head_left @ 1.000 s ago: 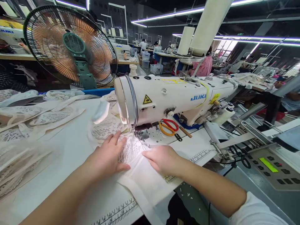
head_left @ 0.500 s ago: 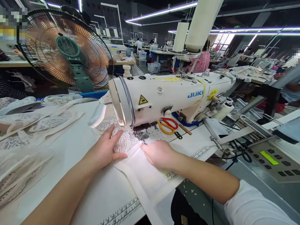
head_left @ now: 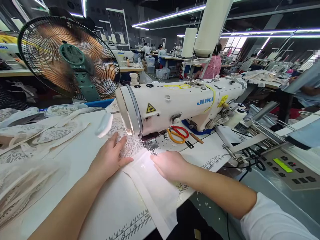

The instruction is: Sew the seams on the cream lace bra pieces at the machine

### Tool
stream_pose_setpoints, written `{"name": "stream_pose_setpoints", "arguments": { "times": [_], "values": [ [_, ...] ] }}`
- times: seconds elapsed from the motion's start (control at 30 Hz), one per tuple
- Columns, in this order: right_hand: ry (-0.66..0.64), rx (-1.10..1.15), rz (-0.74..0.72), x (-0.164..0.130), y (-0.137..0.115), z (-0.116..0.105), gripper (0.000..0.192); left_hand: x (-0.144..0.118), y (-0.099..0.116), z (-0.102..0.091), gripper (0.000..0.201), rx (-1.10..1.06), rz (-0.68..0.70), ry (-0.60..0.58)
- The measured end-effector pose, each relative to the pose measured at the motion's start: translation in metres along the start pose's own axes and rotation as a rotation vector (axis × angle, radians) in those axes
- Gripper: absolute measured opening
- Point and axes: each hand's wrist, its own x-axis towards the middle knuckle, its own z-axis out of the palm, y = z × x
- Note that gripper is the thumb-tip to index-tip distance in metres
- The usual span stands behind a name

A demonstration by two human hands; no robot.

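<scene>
Both hands lie flat and open, left hand (head_left: 108, 160) on the lace (head_left: 130, 150), right hand (head_left: 170, 165) on the cloth (head_left: 152, 186), at the presser foot (head_left: 150, 145) mid-seam

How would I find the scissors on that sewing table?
Start at the big white sewing machine marked JUKI. Look under its long arm, on the table just right of the needle, beyond the right hand. The scissors lie flat there, the only thing with one red and one orange handle loop.
</scene>
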Motion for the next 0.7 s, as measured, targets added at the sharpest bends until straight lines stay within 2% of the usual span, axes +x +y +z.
{"name": "stream_pose_setpoints", "arguments": {
  "times": [0.13, 0.23, 0.3, 0.37, 0.47, 0.7],
  "values": [
    [0.160, 0.000, -0.080, -0.013, 0.008, 0.011, 0.023, -0.015, 0.031, -0.014, 0.044, 0.180, 0.028, 0.013],
    [0.222, 0.014, -0.179, -0.026, 0.016, 0.018, 0.020, -0.033, 0.062, -0.016, 0.031, 0.245, 0.086, -0.094],
    [0.274, 0.056, -0.249, -0.034, 0.020, 0.023, 0.017, -0.045, 0.079, -0.011, 0.033, 0.290, 0.146, -0.152],
    [0.337, 0.117, -0.312, -0.040, 0.024, 0.029, 0.014, -0.052, 0.089, -0.005, 0.046, 0.361, 0.217, -0.171],
    [0.427, 0.198, -0.377, -0.046, 0.028, 0.039, 0.013, -0.056, 0.092, 0.002, 0.066, 0.434, 0.256, -0.172],
    [0.551, 0.297, -0.409, -0.046, 0.030, 0.053, 0.015, -0.053, 0.083, 0.005, 0.071, 0.401, 0.205, -0.176]
  ]
}}
